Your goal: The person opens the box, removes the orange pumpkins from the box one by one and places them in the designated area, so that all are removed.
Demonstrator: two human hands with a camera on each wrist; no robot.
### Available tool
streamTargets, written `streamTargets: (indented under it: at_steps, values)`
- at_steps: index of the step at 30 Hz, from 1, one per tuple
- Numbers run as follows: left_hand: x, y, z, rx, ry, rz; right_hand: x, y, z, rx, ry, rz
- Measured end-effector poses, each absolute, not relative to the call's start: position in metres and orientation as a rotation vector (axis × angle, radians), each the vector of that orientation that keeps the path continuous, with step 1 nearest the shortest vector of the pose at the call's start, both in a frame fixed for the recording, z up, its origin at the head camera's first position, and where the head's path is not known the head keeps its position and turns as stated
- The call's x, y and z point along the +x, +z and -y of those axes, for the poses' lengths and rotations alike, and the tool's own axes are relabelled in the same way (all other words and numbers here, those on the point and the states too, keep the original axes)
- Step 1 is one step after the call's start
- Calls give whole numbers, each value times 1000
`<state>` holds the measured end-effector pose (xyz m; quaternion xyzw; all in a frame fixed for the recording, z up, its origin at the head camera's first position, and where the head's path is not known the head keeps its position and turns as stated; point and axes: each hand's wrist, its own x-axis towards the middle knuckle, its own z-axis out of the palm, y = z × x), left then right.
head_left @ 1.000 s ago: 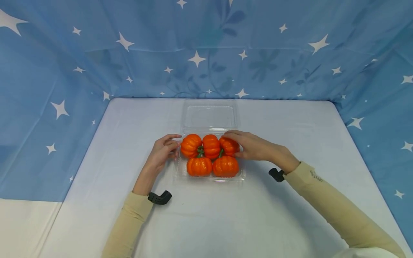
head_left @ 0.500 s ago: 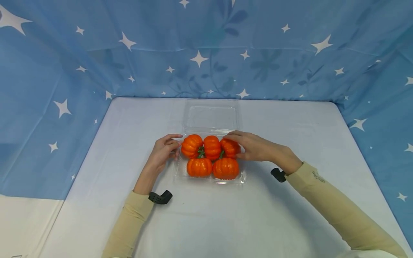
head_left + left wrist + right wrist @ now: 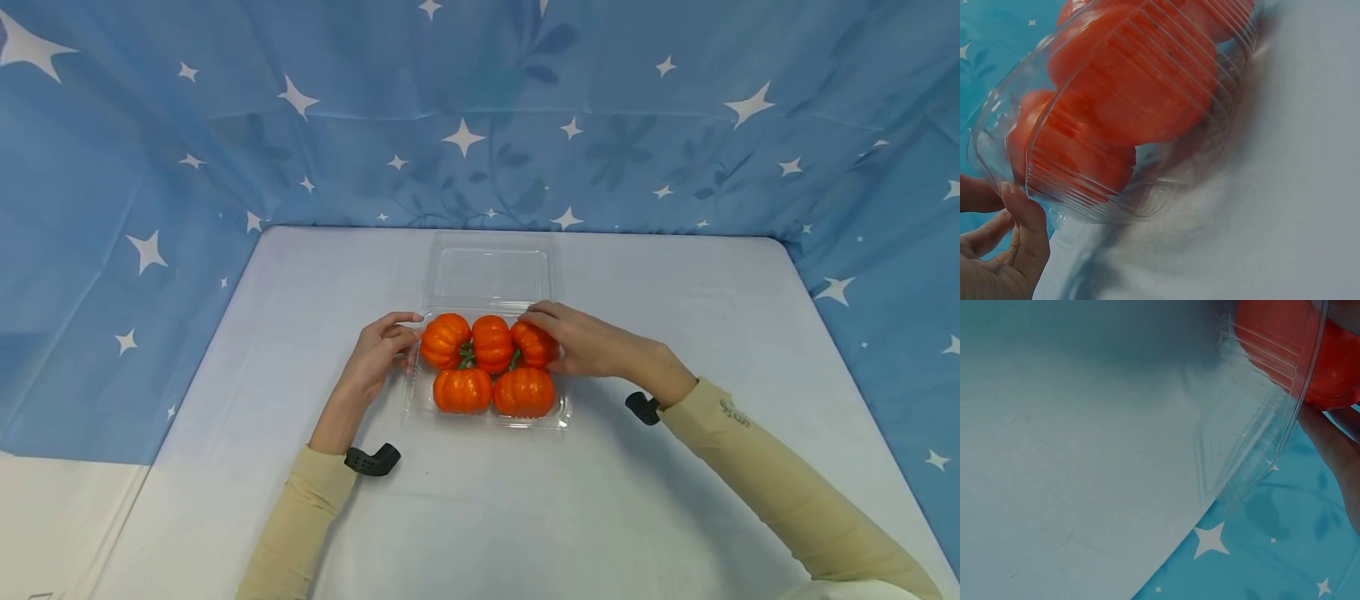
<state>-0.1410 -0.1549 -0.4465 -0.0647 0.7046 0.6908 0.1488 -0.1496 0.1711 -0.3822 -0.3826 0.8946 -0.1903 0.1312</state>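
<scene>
At the left of the head view, the left hand (image 3: 377, 348) is resting against the left wall of the clear plastic clamshell box (image 3: 414, 398); its fingers are loosely bent with the thumb tip touching the ribbed wall, which the left wrist view (image 3: 1013, 206) is also showing, though I cannot tell whether the fingers are truly pinching the rim or only steadying it. Moving toward the middle of the frame, five orange pumpkins are sitting inside the box, three along the far row and two along the near row, among them the far-left pumpkin (image 3: 444, 339) just beside the left hand's fingertips and the near-right pumpkin (image 3: 523, 392). Above them in the frame, the clear lid (image 3: 491, 273) is lying flat and open on the white table (image 3: 675, 275), hinged at the far edge of the box. To the right, the right hand (image 3: 592, 343) is curling its fingers over the far-right pumpkin (image 3: 534, 343), holding or settling it in its corner. Judging from this, the filling seems all but finished, since every place in the box is occupied, while the lid is not yet closed over the pumpkins.
</scene>
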Motion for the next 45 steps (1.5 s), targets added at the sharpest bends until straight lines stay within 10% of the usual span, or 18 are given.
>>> streamTargets:
  at_steps: [45]
  values:
    - [-141, -453, 161, -179, 2029, -1972, -142, -390, -232, -579, -1148, -2524]
